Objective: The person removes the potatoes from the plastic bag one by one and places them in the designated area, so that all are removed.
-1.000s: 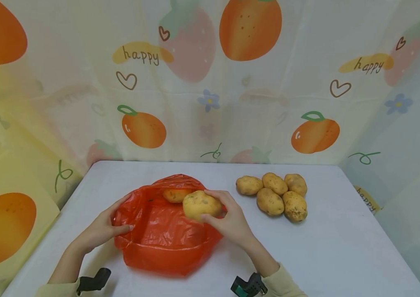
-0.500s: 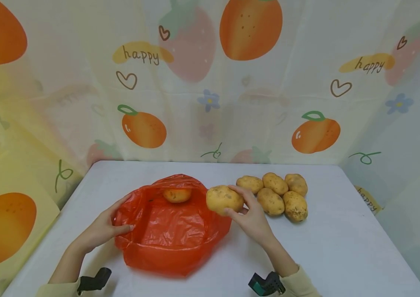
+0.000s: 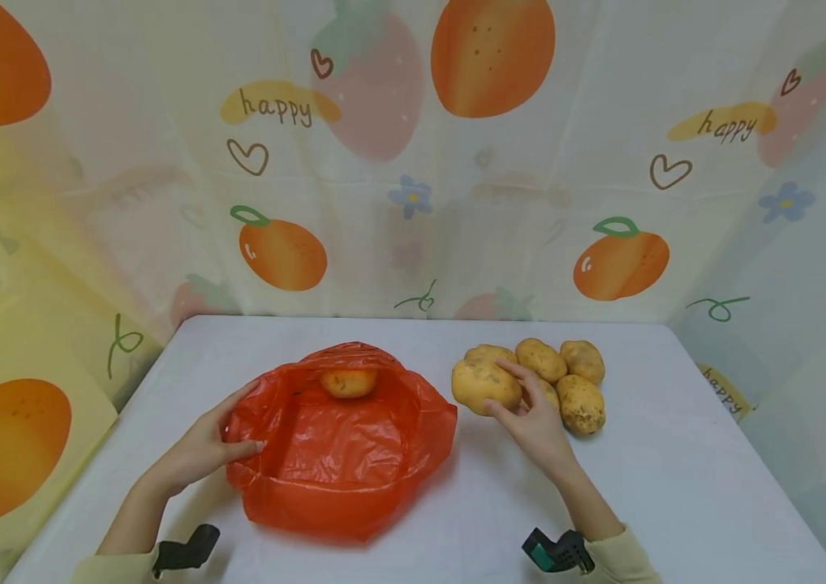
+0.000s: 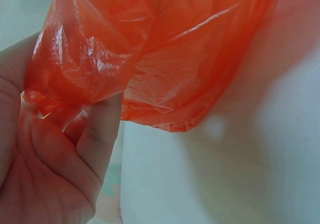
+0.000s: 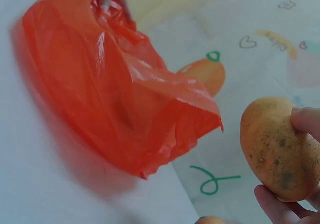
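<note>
A red plastic bag lies on the table with its mouth spread toward me, and one potato shows inside at the back. My left hand grips the bag's left rim between thumb and fingers; in the left wrist view the film is bunched in that hand. My right hand holds another potato by its right end, to the right of the bag. In the right wrist view this potato has dark specks and sits between thumb and fingers, apart from the bag.
Several loose potatoes sit in a cluster at the back right of the white table, partly hidden behind the held one. A fruit-printed cloth hangs behind the table and along its sides.
My right hand has carried the potato from over the bag's mouth to the right, in front of the cluster. The bag's right side has spread outward. My left hand stays in place.
</note>
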{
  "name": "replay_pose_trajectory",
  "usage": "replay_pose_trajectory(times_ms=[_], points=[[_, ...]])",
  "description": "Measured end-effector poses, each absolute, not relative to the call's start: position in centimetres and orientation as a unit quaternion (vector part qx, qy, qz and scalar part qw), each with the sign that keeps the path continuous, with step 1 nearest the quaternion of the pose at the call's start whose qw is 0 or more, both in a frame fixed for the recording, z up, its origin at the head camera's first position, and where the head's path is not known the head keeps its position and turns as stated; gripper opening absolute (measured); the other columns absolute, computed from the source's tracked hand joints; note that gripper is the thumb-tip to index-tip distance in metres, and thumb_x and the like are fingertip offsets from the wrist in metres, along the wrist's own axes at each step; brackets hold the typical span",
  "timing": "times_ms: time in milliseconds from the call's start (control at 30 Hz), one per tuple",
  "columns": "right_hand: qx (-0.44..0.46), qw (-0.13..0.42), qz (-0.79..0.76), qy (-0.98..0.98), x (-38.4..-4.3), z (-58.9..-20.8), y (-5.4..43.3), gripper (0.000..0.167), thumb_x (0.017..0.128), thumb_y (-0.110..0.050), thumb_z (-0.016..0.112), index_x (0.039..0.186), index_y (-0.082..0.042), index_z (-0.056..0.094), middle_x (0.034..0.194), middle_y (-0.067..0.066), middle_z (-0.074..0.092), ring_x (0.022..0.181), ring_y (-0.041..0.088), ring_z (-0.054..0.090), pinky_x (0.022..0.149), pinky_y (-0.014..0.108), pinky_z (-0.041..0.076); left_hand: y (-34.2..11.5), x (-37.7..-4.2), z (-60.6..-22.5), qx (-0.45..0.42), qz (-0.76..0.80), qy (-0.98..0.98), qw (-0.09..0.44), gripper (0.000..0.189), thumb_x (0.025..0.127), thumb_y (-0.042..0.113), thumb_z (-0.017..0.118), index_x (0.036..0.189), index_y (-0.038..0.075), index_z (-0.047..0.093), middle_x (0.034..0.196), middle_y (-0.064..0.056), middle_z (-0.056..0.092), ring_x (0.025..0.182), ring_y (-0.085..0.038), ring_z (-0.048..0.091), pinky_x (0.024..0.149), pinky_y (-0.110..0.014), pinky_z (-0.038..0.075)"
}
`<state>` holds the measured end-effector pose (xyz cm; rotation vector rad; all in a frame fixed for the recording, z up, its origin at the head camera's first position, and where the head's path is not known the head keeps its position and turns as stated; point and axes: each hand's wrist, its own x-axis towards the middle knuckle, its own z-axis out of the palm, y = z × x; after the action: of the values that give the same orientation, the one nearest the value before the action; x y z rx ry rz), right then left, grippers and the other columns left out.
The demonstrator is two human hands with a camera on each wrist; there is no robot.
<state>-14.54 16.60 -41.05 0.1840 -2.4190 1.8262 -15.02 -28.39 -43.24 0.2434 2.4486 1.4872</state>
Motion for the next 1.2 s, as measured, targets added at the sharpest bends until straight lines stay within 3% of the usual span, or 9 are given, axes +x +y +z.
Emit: replay_pose_trajectory(times_ms=[333,567,667,867,1000,1200], points=[[0.050,0.054,0.579,-0.812,-14.6,-42.2,18.3,0.057,0.081,-0.022,0.071,0.132,-0.019,0.044,0.139,0.001,0.040,0.114,0.024,0.046,0.083,0.020,0.046,-28.4,-15.1,-43.3,0.085,0.514,0.844,0.131,0.086,0.078,0.018,0.073,0.147,0.027,0.022,0.140,-0.015,0.036,0.120,-0.039,0.041,0.079,-0.035,0.055],[0.067,0.053,0.577,-0.812,-14.3,-43.6,19.7,0.059,0.082,-0.022,0.070,0.134,-0.016,0.042,0.141,0.004,0.038,0.116,0.024,0.044,0.084,0.017,0.045,-28.4,-15.1,-43.4,0.080,0.512,0.845,0.131,0.086,0.077,0.019,0.073,0.146,0.028,0.022,0.139,-0.015,0.037,0.119,-0.038,0.041,0.079,-0.034,0.054],[0.061,0.046,0.572,-0.816,-14.2,-44.2,20.3,0.060,0.082,-0.025,0.070,0.134,-0.018,0.042,0.142,0.003,0.037,0.117,0.025,0.043,0.088,0.023,0.045,-28.4,-15.0,-43.4,0.077,0.511,0.846,0.132,0.086,0.077,0.019,0.073,0.146,0.028,0.022,0.139,-0.015,0.037,0.119,-0.037,0.041,0.079,-0.034,0.055],[0.053,0.056,0.540,-0.838,-13.8,-44.9,21.0,0.058,0.082,-0.022,0.070,0.132,-0.011,0.042,0.140,0.012,0.037,0.120,0.030,0.042,0.093,0.045,0.042,-28.3,-15.0,-43.4,0.077,0.512,0.845,0.132,0.086,0.077,0.019,0.073,0.146,0.027,0.022,0.139,-0.015,0.037,0.119,-0.038,0.041,0.079,-0.035,0.055],[0.057,0.067,0.521,-0.849,-13.5,-45.5,21.3,0.056,0.081,-0.019,0.070,0.130,-0.010,0.045,0.136,0.012,0.041,0.120,0.029,0.042,0.089,0.046,0.045,-28.3,-15.0,-43.4,0.074,0.515,0.843,0.134,0.086,0.077,0.019,0.073,0.146,0.028,0.022,0.140,-0.015,0.036,0.120,-0.038,0.041,0.078,-0.035,0.055],[0.063,0.072,0.510,-0.855,-13.1,-46.1,21.7,0.055,0.082,-0.020,0.070,0.129,-0.007,0.046,0.134,0.014,0.043,0.125,0.030,0.037,0.096,0.054,0.039,-28.3,-15.0,-43.4,0.072,0.512,0.845,0.134,0.087,0.077,0.019,0.073,0.147,0.027,0.021,0.140,-0.016,0.036,0.120,-0.038,0.041,0.080,-0.036,0.054]])
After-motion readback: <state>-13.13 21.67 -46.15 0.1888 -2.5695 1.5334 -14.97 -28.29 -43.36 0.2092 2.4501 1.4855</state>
